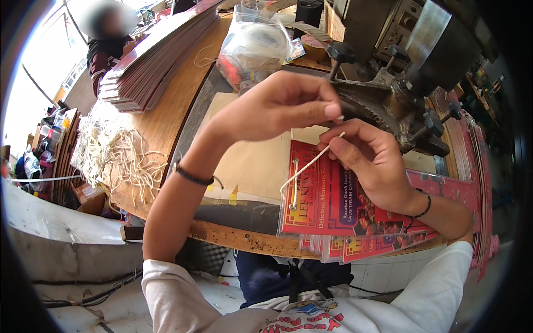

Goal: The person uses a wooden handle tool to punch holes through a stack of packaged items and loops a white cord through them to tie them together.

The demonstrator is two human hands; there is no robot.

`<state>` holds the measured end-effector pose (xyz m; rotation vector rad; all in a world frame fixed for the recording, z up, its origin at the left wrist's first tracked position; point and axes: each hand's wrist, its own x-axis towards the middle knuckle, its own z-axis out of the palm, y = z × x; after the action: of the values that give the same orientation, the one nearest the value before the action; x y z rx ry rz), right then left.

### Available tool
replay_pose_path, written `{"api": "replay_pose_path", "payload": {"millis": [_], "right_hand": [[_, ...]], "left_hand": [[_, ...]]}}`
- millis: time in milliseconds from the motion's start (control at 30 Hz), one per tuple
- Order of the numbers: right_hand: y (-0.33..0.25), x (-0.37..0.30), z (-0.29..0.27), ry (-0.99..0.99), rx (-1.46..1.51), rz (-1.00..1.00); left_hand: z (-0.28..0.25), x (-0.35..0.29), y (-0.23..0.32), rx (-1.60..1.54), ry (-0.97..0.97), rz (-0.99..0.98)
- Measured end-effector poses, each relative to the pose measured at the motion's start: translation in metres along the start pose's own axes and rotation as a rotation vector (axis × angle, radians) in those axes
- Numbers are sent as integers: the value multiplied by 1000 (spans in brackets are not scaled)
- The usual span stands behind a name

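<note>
While your right hand [373, 166] pinches the cord [312, 168] between thumb and finger above the menu [327, 213], the strand lies left of those tips and nearer you, its long axis slanting down to the menu's left edge. Your right hand is the nearer, being on the cord itself. Your left hand [280, 108] hangs over the menu's far edge, thumb and finger drawn close with something pale at their tips; whether they pinch it I cannot tell.

Count one slanting cord, two eyelets [292, 207] along the menu's left side, and at least two lower menus [383, 247] under its near edge. Well left of the menu sits one string heap [119, 152]; beyond the menu, one press [383, 102] and one clear bag [255, 41].
</note>
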<state>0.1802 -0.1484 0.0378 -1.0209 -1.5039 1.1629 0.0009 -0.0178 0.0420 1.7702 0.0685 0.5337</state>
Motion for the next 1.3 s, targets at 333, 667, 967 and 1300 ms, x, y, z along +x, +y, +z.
{"api": "replay_pose_path", "payload": {"millis": [333,667,967,1300], "right_hand": [[13,-3,-4,89,46,-68],[10,0,-3,80,-47,-172],[10,0,-5,45,-10,-178],[21,5,-6,107,-53,-338]], "left_hand": [[24,-7,-10,-59,170,-2],[24,-10,0,-199,165,-178],[19,-13,-14,-306,114,-169],[15,-13,-8,-360,92,-266]]}}
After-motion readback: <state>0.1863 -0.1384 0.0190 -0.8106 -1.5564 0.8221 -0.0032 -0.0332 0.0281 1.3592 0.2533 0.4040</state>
